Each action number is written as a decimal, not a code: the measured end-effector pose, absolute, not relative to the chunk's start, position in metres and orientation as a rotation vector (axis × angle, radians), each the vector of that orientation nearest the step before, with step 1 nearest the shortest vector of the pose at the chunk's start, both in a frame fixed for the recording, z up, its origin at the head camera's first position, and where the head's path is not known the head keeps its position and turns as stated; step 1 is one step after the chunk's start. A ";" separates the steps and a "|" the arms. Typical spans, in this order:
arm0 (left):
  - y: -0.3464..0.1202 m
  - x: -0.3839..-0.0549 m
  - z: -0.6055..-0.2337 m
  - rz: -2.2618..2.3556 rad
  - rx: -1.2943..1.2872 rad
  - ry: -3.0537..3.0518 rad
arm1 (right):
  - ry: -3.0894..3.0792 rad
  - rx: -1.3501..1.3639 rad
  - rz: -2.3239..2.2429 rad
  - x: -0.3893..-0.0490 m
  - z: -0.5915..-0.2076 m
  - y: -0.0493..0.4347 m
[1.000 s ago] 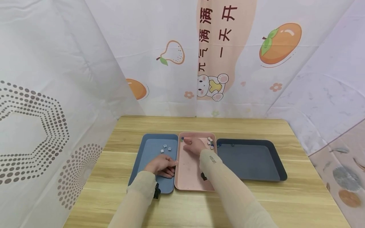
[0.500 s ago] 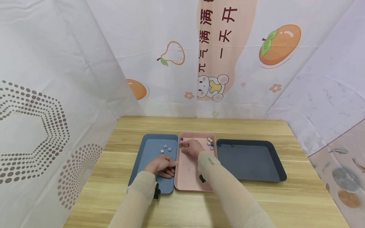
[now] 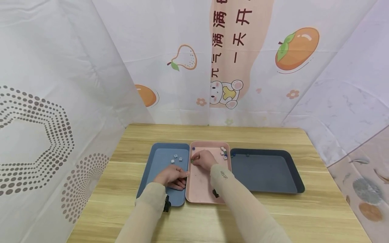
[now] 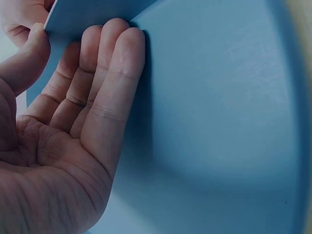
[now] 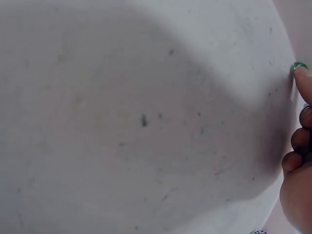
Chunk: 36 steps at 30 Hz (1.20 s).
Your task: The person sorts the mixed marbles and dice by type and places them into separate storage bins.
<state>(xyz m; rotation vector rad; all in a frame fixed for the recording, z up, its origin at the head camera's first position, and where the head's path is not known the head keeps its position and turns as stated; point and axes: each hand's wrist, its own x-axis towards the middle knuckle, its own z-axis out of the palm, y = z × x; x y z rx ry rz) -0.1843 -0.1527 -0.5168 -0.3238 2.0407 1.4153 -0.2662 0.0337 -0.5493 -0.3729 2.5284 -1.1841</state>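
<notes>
My right hand [image 3: 206,160] reaches into the pink tray [image 3: 200,189] at its left wall. It pinches a small green glass marble [image 3: 192,161] at the tips of thumb and forefinger. In the right wrist view the green marble [image 5: 300,66] shows at a fingertip, with the other fingers curled. A blue marble [image 3: 193,148] lies in the far left corner. My left hand [image 3: 172,176] rests in the blue tray [image 3: 149,168], thumb tip at the rim. In the left wrist view its fingers [image 4: 109,97] lie nearly straight against the inner wall.
Three white dice [image 3: 175,156] lie in the blue tray. Several white dice [image 3: 224,150] sit in the pink tray's far right corner, with a blue marble [image 3: 226,155] among them. A dark slate tray [image 3: 267,172] stands at the right with small marbles [image 3: 247,155] along its far wall.
My right hand has drawn the green marble nearer to me along the pink tray's left wall, away from the blue marble. The left hand has stayed in place.
</notes>
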 end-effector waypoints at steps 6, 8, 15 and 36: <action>-0.154 -0.185 -0.519 1.418 -0.327 2.033 | 2.510 -0.426 -1.162 -0.264 -0.549 0.033; -0.154 -0.185 -0.519 1.418 -0.325 2.029 | 2.502 -0.451 -1.161 -0.263 -0.547 0.035; -0.154 -0.185 -0.516 1.409 -0.331 2.030 | 2.487 -0.493 -1.148 -0.264 -0.543 0.044; -0.154 -0.186 -0.520 1.415 -0.332 2.018 | 2.546 -0.392 -1.088 -0.275 -0.513 0.088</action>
